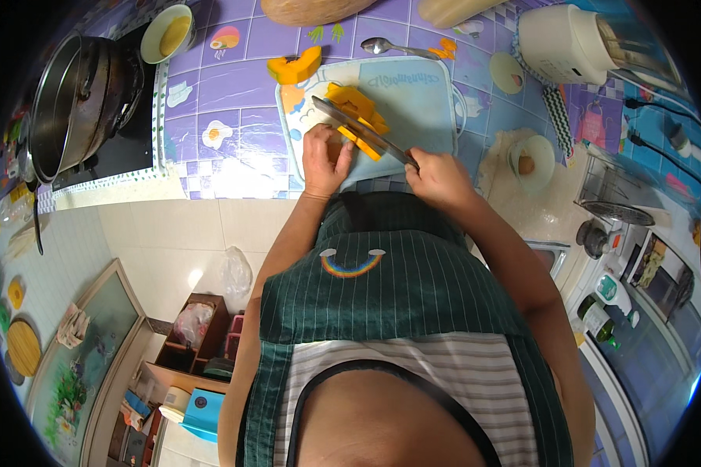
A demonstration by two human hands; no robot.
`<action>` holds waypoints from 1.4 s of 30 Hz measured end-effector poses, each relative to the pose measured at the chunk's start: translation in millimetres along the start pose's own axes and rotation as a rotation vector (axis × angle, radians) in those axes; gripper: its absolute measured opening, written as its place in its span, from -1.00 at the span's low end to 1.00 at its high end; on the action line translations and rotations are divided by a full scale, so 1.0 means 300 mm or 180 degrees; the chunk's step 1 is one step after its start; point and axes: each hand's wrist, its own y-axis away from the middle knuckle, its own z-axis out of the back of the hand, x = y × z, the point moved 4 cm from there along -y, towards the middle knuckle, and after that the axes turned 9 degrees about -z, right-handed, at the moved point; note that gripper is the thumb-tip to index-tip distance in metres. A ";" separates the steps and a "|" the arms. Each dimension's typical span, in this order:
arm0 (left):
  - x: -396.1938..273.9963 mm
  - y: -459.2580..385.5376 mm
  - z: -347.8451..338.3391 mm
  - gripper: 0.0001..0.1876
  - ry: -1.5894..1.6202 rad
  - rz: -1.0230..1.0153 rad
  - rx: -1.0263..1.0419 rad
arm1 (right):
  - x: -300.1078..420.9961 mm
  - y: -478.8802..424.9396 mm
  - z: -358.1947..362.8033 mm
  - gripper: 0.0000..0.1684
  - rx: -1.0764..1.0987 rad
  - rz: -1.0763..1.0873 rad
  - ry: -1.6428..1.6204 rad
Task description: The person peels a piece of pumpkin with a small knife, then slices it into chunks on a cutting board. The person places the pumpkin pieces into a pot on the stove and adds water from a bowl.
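Note:
On a pale blue cutting board [417,114] lies a cluster of orange pumpkin pieces [353,102]. My right hand [441,178] grips the handle of a kitchen knife [362,129], whose blade slants up and left across the pumpkin. A narrow pumpkin strip [362,146] lies along the near side of the blade. Beside the strip's left end is my left hand [326,157], fingers curled; whether its fingertips press the pumpkin is hard to see. A curved pumpkin wedge [295,65] rests at the board's upper left corner.
Left, a metal pot [64,111] sits on a black cooktop near a bowl [168,34] of yellowish contents. Beyond the board are a metal spoon [394,46], orange scraps [444,49] and a large tan squash [315,9]. Right stand a white appliance [555,44] and a translucent bowl [540,157].

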 end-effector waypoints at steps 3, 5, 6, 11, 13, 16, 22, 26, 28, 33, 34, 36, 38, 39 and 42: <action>0.016 -0.001 -0.016 -0.63 0.0096 0.0118 0.0094 | -0.012 -0.021 -0.018 -0.72 0.0046 -0.0059 -0.0038; 0.017 -0.005 -0.011 -0.63 0.0051 0.0105 0.0077 | -0.023 -0.029 -0.028 -0.70 0.0037 -0.0024 -0.0104; 0.015 -0.006 -0.012 -0.64 0.0034 0.0101 0.0063 | -0.022 -0.032 -0.028 -0.71 0.0060 -0.0001 -0.0087; 0.013 -0.008 -0.032 -0.63 0.0523 0.0373 -0.0044 | -0.003 -0.040 -0.020 -0.73 0.0223 -0.0067 -0.0025; 0.008 -0.012 -0.033 -0.60 0.0473 0.0407 -0.0016 | -0.001 -0.044 -0.027 -0.73 0.0179 0.0000 0.0024; 0.001 -0.013 -0.037 -0.56 0.0396 0.0667 0.0034 | -0.006 -0.037 -0.034 -0.73 0.0022 0.0156 0.0092; 0.014 -0.012 -0.039 -0.56 0.0348 0.0792 -0.0066 | -0.022 0.063 0.044 -0.74 -0.0076 0.0146 0.0093; 0.014 -0.015 -0.039 -0.57 0.0367 0.0823 -0.0141 | -0.048 0.104 0.058 -0.74 -0.0073 0.0086 0.0029; 0.016 -0.012 -0.041 -0.57 0.0411 0.0917 -0.0140 | -0.048 0.110 0.055 -0.73 -0.0009 0.0014 0.0114; 0.029 -0.006 -0.046 -0.58 0.0452 0.1088 -0.0209 | -0.027 0.107 0.049 -0.73 0.0168 -0.0202 0.0051; 0.031 -0.004 -0.046 -0.58 0.0443 0.1108 -0.0193 | -0.023 0.102 0.048 -0.73 0.0201 -0.0239 0.0053; 0.036 -0.002 -0.045 -0.58 0.0429 0.1146 -0.0162 | -0.018 0.088 0.041 -0.72 0.0238 -0.0251 0.0055; 0.044 0.006 -0.048 -0.57 0.0508 0.1202 -0.0162 | -0.014 0.070 0.031 -0.70 0.0249 -0.0200 0.0053; 0.045 0.005 -0.047 -0.57 0.0543 0.1229 -0.0160 | -0.007 0.063 0.027 -0.70 0.0257 -0.0209 0.0010; 0.040 0.006 -0.045 -0.57 0.0543 0.1244 -0.0097 | 0.013 0.047 0.017 -0.68 0.0290 -0.0221 -0.0087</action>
